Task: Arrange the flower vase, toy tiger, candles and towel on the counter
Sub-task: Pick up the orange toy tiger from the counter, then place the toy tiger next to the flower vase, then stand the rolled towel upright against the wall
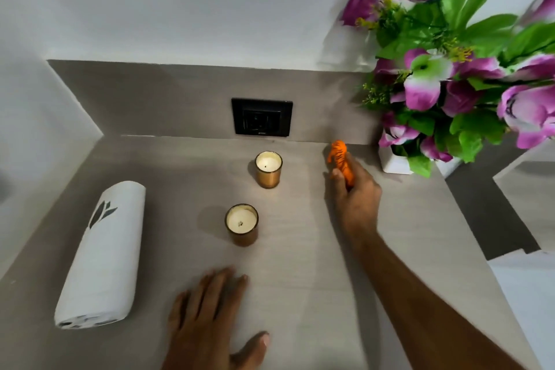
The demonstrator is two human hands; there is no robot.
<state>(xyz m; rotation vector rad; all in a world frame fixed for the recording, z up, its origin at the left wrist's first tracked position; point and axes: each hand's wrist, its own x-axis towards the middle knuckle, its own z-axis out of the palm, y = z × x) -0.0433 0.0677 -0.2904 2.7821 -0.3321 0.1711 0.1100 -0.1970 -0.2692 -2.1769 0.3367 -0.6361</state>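
My right hand [356, 195] is closed around an orange striped toy tiger [341, 159], held at the back right of the grey counter [300, 264]. Just right of it stands a white square vase [393, 164] full of purple flowers and green leaves. Two candles in gold glass holders stand mid-counter: one further back [268, 169], one nearer [242, 224]. A rolled white towel [102, 252] with a dark leaf motif lies on the left. My left hand [210, 318] rests flat on the counter near the front edge, fingers spread, holding nothing.
A black wall socket [262, 117] sits in the grey backsplash behind the candles. The counter ends in a corner at the back left and drops off at the right edge past the vase.
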